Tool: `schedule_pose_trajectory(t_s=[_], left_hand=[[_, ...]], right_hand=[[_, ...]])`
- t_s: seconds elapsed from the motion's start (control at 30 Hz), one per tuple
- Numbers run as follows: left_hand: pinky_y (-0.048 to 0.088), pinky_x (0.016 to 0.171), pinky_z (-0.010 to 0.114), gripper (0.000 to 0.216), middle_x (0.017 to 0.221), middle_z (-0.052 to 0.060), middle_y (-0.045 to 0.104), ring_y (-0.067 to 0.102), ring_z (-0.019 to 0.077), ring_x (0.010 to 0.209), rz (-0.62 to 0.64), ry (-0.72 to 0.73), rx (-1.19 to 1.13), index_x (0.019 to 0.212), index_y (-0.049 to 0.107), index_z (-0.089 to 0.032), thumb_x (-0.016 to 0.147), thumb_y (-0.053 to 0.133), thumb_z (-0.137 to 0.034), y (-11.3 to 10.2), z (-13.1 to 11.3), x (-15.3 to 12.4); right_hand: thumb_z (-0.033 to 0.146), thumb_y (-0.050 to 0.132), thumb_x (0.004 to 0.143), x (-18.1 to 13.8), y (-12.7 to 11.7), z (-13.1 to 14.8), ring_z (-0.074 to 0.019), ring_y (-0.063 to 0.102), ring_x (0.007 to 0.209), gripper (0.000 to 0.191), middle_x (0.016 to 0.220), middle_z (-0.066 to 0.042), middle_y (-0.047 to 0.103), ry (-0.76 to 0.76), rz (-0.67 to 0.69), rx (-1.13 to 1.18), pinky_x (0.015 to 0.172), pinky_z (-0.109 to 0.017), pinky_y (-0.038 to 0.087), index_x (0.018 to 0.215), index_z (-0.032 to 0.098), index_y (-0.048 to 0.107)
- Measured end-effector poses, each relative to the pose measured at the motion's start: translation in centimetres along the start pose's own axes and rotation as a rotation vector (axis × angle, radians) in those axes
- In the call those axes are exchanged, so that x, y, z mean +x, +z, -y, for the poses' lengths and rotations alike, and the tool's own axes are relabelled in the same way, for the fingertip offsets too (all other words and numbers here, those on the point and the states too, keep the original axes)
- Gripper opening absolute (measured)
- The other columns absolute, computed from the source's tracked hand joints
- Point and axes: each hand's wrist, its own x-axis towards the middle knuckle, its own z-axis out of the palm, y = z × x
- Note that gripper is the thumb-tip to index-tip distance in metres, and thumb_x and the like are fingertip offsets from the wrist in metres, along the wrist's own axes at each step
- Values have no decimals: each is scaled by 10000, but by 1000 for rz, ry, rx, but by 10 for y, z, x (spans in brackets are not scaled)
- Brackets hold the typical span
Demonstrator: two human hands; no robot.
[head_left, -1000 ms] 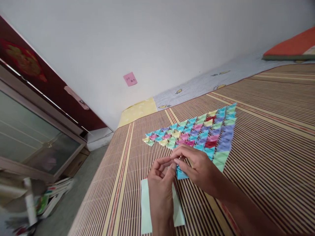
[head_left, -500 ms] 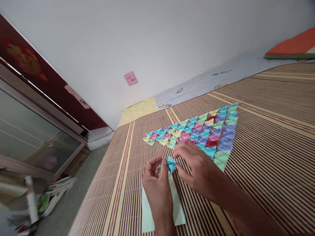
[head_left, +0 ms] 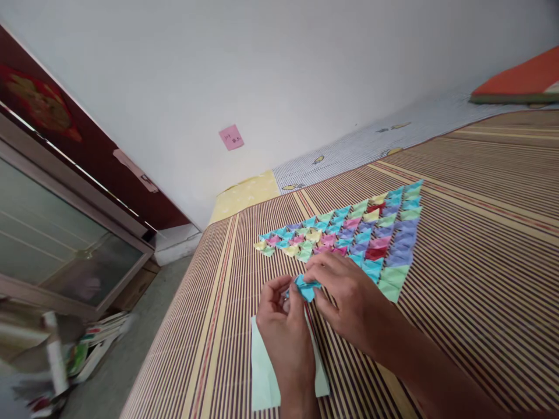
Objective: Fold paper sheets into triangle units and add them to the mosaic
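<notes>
The left hand (head_left: 283,326) and the right hand (head_left: 349,297) met over a small blue folded paper piece (head_left: 305,287), both pinching it between fingertips, the left from the near-left side, the right from the right with its fingers curled over the top. The piece sat just above the striped bamboo mat (head_left: 480,244), between the two hands and just short of the near edge of the patchwork of folded paper triangles (head_left: 362,233), a flat triangular spread of blue, pink, yellow, green, purple and red units. Under the left wrist lay a pale green sheet of paper (head_left: 262,372), flat on the mat. Farther off, a pink sticky note (head_left: 231,138) clung to the white wall, an orange cushion (head_left: 519,81) lay at the far right, and a glass-fronted cabinet (head_left: 56,244) stood at the left. The risk, as it looked: such a small fold could spring open or slip if the pinch slackened, and the right hand, touching the patchwork's near edge, could nudge loose units out of line.
</notes>
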Motion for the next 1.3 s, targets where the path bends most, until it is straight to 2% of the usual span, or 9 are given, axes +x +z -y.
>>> schedule_pose_trajectory(t_s=[0.33,0.43,0.5,0.6,0.7,0.87,1.07,1.17,1.3], left_hand=[[550,722,298,233,835,58,731,706,192,790,37,-65,-152,916,689,-162,810,760,-357,7,-2,-4],[553,782,295,304,933,66,748,717,192,875,118,-178,-316,997,706,-171,820,774,-408,12,-1,-7],[554,830,294,355,1022,86,754,715,200,962,227,-308,-515,1041,729,-170,816,781,-439,15,0,-9],[557,845,267,331,1003,95,762,713,180,948,314,-462,-788,959,772,-144,758,840,-398,18,1,-9],[560,770,213,257,932,76,762,706,137,834,225,-492,-858,895,784,-135,722,871,-304,18,2,-6],[567,711,194,176,944,92,757,701,131,798,127,-520,-872,923,783,-117,803,798,-245,16,1,-3],[565,639,189,164,828,66,723,680,117,710,152,-534,-894,833,757,-111,808,812,-263,18,-2,-5],[557,616,179,203,755,49,692,665,107,665,183,-540,-890,777,736,-106,824,805,-290,17,-3,-6],[575,647,208,223,831,96,721,689,130,702,182,-563,-896,835,741,-79,907,720,-290,15,-5,-4]], right_hand=[[32,562,854,0,-2,1,-357,617,1042,162,1085,-168,673,-32,41,-165,864,-526,505,833,143,678],[25,538,853,0,-2,3,-363,613,1035,182,1094,-181,676,-61,-8,-206,858,-527,502,870,133,684],[38,538,866,-1,0,3,-349,606,1038,174,1116,-177,670,-62,-18,-195,863,-506,498,880,139,678],[34,571,835,-2,2,1,-336,585,1077,163,1152,-150,656,-22,10,-173,901,-487,479,864,168,659],[31,604,806,-3,2,0,-334,568,1120,193,1172,-125,649,12,21,-188,941,-484,455,905,188,656],[27,588,802,-3,2,4,-336,584,1110,223,1168,-135,668,-23,-34,-265,925,-469,452,945,175,673],[102,600,879,-3,11,-5,-340,598,1092,106,1155,-149,686,-49,-84,-271,911,-462,455,875,165,685],[110,590,903,-2,13,-11,-332,601,1082,125,1151,-150,685,-69,-64,-224,903,-458,461,845,163,687],[96,584,905,-1,11,-11,-329,602,1092,137,1156,-147,686,-74,14,-193,904,-469,466,879,161,701]])
